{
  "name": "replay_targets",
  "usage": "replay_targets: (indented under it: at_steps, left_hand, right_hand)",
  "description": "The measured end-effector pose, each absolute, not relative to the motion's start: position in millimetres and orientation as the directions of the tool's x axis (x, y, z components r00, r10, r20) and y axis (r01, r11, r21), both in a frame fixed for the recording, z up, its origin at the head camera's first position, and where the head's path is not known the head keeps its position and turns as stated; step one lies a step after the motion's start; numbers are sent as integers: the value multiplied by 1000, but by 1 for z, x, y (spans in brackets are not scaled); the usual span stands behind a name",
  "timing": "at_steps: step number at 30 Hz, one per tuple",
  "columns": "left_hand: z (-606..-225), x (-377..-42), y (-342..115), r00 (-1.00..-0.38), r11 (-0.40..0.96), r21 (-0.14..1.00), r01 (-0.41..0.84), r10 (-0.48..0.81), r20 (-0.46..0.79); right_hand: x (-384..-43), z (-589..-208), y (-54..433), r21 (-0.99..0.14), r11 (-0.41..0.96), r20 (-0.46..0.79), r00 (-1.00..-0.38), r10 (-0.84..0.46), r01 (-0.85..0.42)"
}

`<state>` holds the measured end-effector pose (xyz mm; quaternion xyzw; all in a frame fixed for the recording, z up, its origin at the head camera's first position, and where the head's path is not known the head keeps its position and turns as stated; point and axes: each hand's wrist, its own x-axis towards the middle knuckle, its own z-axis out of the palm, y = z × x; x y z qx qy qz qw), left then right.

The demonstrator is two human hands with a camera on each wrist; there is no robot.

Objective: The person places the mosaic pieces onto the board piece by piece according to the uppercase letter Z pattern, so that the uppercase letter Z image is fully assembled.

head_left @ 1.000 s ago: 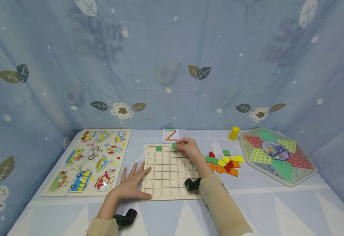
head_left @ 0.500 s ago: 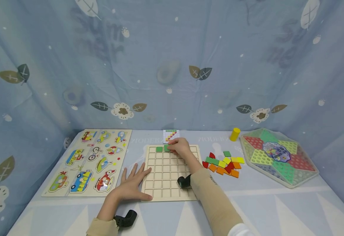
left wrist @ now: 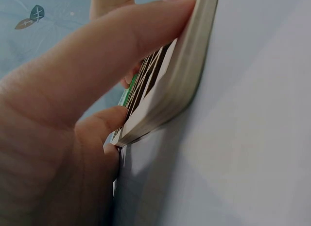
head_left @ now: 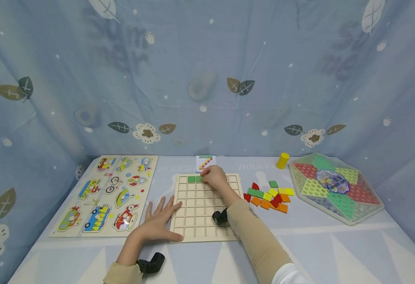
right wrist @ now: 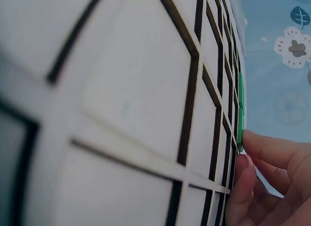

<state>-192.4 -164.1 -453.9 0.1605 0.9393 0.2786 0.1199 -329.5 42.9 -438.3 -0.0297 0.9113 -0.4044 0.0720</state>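
Green tile (head_left: 198,179) | right hand (head_left: 215,177) pinches it, board's (head_left: 200,213) far edge | left hand (head_left: 159,224) spread, left edge

Compared with one second ago, the right hand (head_left: 216,177) is further left along the top row of the board (head_left: 191,221), and its green square (head_left: 198,179) now lies just beside the other green square (head_left: 191,179). The right sleeve (head_left: 257,236) is also further left, and a red piece (head_left: 246,197) comes into view.
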Motion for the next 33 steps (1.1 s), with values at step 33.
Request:
replay_targets:
  at_steps: [33]
  left_hand:
    - [-456, -193, -164, -922, 787, 575, 224, 362, -135]
  right_hand:
    - [-311, -428, 115, -932, 354, -109, -992, -65, 79]
